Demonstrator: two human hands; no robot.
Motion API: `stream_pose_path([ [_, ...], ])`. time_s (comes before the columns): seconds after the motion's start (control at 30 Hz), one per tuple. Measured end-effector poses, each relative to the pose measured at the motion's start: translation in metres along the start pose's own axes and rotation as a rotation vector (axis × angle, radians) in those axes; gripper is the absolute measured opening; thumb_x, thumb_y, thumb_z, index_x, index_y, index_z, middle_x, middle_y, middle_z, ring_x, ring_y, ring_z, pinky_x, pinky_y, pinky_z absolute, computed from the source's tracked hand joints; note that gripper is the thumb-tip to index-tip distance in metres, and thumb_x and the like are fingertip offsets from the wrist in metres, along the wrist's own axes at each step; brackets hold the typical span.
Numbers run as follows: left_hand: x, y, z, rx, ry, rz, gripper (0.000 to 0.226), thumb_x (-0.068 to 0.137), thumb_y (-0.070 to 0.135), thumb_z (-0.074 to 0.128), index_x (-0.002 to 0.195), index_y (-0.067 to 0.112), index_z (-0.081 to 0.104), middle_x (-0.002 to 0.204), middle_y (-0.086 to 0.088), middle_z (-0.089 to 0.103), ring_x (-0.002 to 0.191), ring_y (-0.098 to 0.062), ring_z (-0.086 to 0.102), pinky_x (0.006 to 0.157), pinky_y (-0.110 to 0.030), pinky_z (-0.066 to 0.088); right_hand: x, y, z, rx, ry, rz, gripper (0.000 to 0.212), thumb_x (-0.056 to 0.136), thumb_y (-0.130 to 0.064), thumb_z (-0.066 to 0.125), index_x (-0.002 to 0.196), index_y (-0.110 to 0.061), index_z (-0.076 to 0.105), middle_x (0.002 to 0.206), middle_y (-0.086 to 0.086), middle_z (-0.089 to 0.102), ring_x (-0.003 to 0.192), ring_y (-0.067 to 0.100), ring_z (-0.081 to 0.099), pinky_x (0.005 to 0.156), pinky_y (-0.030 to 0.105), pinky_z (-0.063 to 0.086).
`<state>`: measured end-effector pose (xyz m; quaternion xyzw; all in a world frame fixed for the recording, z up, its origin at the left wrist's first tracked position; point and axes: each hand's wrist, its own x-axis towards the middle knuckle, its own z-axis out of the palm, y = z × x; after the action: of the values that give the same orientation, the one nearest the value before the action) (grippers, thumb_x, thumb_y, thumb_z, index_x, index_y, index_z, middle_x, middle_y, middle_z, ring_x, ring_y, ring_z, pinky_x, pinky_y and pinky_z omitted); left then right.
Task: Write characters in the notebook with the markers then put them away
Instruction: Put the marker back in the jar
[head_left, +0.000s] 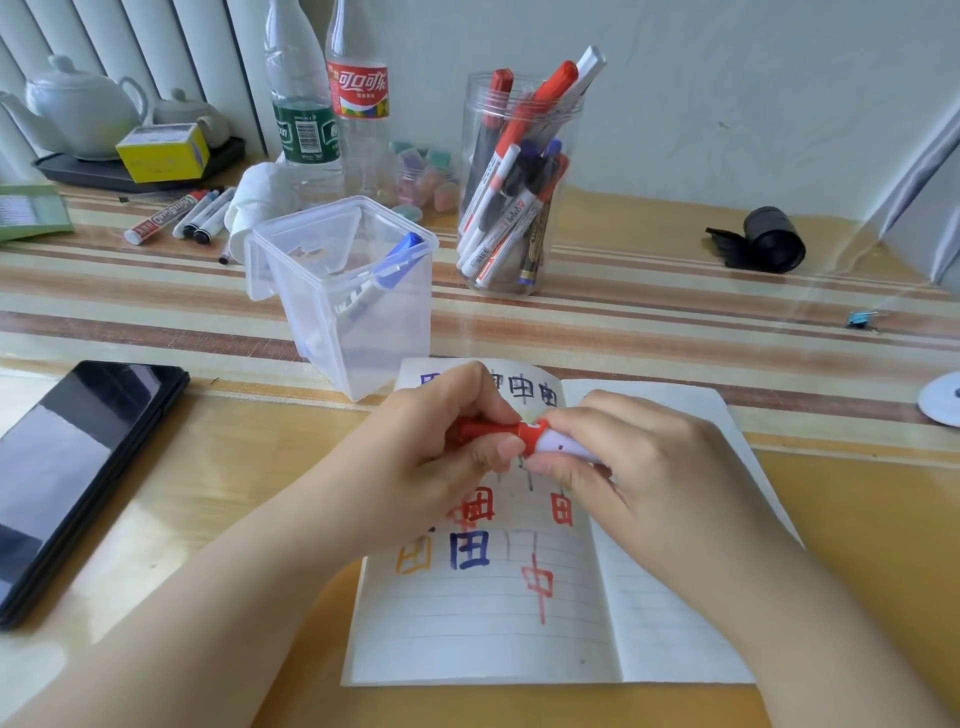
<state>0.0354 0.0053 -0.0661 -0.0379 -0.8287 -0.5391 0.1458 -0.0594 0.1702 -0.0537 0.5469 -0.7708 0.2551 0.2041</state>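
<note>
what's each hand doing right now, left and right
Left hand: grips the red cap.
Right hand: grips the marker by its white barrel.

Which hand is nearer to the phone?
Left. The left hand holds the red cap over the notebook, just right of the phone. The right hand is beyond it, farther right.

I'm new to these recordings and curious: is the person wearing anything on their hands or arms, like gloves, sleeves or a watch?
No. The left hand and right hand are bare, with no gloves, rings or watch. Both forearms are uncovered as far as the picture shows, with no sleeves in view. The fingernails are short and unpainted.
</note>
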Motion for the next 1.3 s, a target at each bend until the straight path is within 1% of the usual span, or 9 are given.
stream_pose_path([
  [0.2, -0.003, 0.008, 0.003, 0.027, 0.011, 0.093, 0.021, 0.089, 0.040, 0.042, 0.096, 0.020, 0.041, 0.064, 0.015, 0.053, 0.050, -0.003, 0.039, 0.051, -0.011, 0.033, 0.001, -0.006, 0.002, 0.059, 0.017, -0.011, 0.034, 0.084, -0.041, 0.051, 0.087, -0.014, 0.071, 0.068, -0.003, 0.060, 0.060, 0.017, 0.057, 0.046, 0.030, 0.046],
  [0.4, -0.006, 0.012, 0.009, 0.006, 0.070, 0.049, 0.030, 0.090, 0.054, 0.029, 0.102, 0.029, 0.041, 0.072, -0.014, 0.052, 0.067, -0.030, 0.049, 0.066, -0.038, 0.044, 0.000, -0.007, 0.005, 0.021, 0.053, -0.049, 0.028, 0.085, -0.034, 0.055, 0.090, -0.012, 0.071, 0.072, 0.000, 0.063, 0.067, 0.020, 0.061, 0.052, 0.034, 0.051],
  [0.47, -0.005, 0.010, 0.011, -0.033, 0.071, 0.056, 0.034, 0.089, 0.058, 0.031, 0.104, 0.030, 0.042, 0.076, -0.011, 0.052, 0.070, -0.030, 0.051, 0.065, -0.039, 0.045, 0.000, -0.009, 0.006, 0.020, 0.064, -0.053, 0.026, 0.086, -0.032, 0.056, 0.091, -0.013, 0.071, 0.075, 0.000, 0.065, 0.071, 0.020, 0.063, 0.057, 0.035, 0.052],
  [0.57, -0.003, 0.008, 0.008, -0.068, 0.067, 0.073, 0.027, 0.090, 0.050, 0.037, 0.101, 0.027, 0.044, 0.072, 0.007, 0.053, 0.064, -0.005, 0.047, 0.062, -0.014, 0.037, 0.001, -0.008, 0.005, 0.023, 0.090, -0.044, 0.021, 0.085, -0.027, 0.059, 0.095, -0.013, 0.071, 0.083, -0.001, 0.066, 0.080, 0.019, 0.062, 0.067, 0.032, 0.052],
  [0.77, -0.002, 0.016, -0.006, -0.123, 0.102, 0.064, 0.024, 0.081, 0.037, 0.057, 0.090, 0.014, 0.054, 0.075, 0.003, 0.058, 0.069, -0.013, 0.056, 0.065, -0.020, 0.047, 0.005, -0.010, 0.000, 0.030, 0.118, -0.022, 0.024, 0.077, -0.006, 0.064, 0.101, -0.009, 0.067, 0.090, 0.001, 0.065, 0.086, 0.012, 0.057, 0.078, 0.021, 0.046],
  [0.87, -0.002, 0.027, -0.017, -0.169, 0.119, 0.047, 0.021, 0.075, 0.032, 0.067, 0.085, 0.015, 0.060, 0.079, -0.008, 0.065, 0.073, -0.026, 0.061, 0.069, -0.033, 0.052, 0.013, -0.016, -0.011, 0.018, 0.104, -0.038, 0.014, 0.082, -0.017, 0.061, 0.094, -0.012, 0.067, 0.086, -0.002, 0.065, 0.080, 0.014, 0.059, 0.070, 0.024, 0.046],
  [1.0, -0.015, 0.047, -0.035, -0.171, 0.155, 0.055, 0.021, 0.070, 0.023, 0.080, 0.083, 0.018, 0.064, 0.082, -0.005, 0.069, 0.076, -0.014, 0.065, 0.070, -0.025, 0.053, 0.028, -0.040, -0.026, 0.127, 0.078, -0.048, 0.023, 0.083, -0.033, 0.057, 0.094, -0.016, 0.067, 0.086, -0.006, 0.066, 0.075, 0.010, 0.060, 0.066, 0.020, 0.045],
  [1.13, -0.066, 0.064, -0.066, -0.094, 0.347, 0.086, 0.020, 0.069, 0.015, 0.079, 0.082, 0.017, 0.064, 0.079, 0.001, 0.068, 0.074, -0.011, 0.064, 0.070, -0.022, 0.052, 0.050, -0.090, -0.016, 0.295, 0.029, -0.098, 0.025, 0.074, -0.024, 0.070, 0.098, -0.016, 0.069, 0.086, -0.010, 0.066, 0.078, 0.004, 0.056, 0.069, 0.013, 0.043],
  [1.3, -0.201, 0.080, -0.124, -0.024, 0.801, -0.010, 0.021, 0.068, 0.010, 0.079, 0.082, 0.009, 0.064, 0.079, -0.008, 0.067, 0.076, -0.016, 0.063, 0.071, -0.022, 0.051, 0.085, -0.202, 0.032, 0.509, -0.170, -0.219, 0.024, 0.080, -0.026, 0.072, 0.104, -0.023, 0.069, 0.095, -0.011, 0.069, 0.089, 0.004, 0.057, 0.076, 0.011, 0.042],
])
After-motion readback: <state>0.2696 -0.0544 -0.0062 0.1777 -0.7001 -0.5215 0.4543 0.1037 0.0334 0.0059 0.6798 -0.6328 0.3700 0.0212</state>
